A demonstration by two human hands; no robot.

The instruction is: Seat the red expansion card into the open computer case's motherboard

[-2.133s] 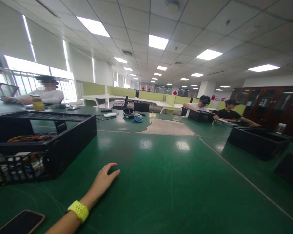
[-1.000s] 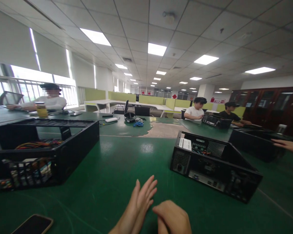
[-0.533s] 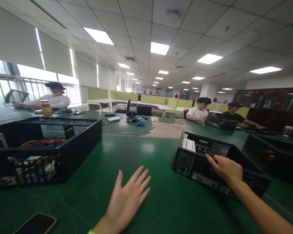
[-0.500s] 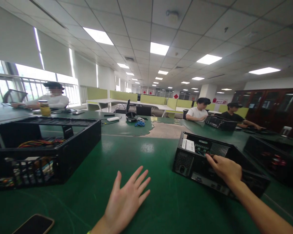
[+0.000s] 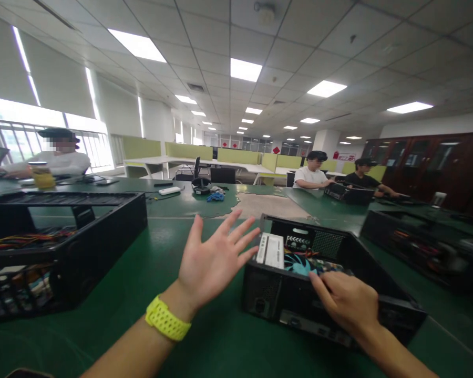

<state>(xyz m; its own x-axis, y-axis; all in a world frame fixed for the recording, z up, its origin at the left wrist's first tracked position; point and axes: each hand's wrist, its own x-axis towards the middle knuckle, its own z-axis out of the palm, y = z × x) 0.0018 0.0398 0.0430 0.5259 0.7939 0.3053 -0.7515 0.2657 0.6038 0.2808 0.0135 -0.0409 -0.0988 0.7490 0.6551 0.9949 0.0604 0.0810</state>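
Note:
A black open computer case (image 5: 299,299) lies on the green table in front of me. Inside it show a white-labelled power supply (image 5: 270,251) and a turquoise fan (image 5: 297,264). My right hand (image 5: 349,302) is closed over the case's near edge, thumb on top beside the fan; its other fingertips are hidden. With fingers spread and palm up, my left hand (image 5: 216,257) is raised above the table, just left of the case. Nothing is in it. A yellow perforated wristband (image 5: 167,318) circles my left wrist.
Another open computer case (image 5: 98,252) with coloured cables stands at left. More cases (image 5: 410,247) lie at right. Farther back are a jar (image 5: 42,176), a white power strip (image 5: 169,191) and blue cloth-like items (image 5: 216,196). Several people sit around the table.
My left hand has risen and moved toward the case, fingers still spread. The case has shifted nearer and left in view, showing the fan inside; my right hand stays on its edge.

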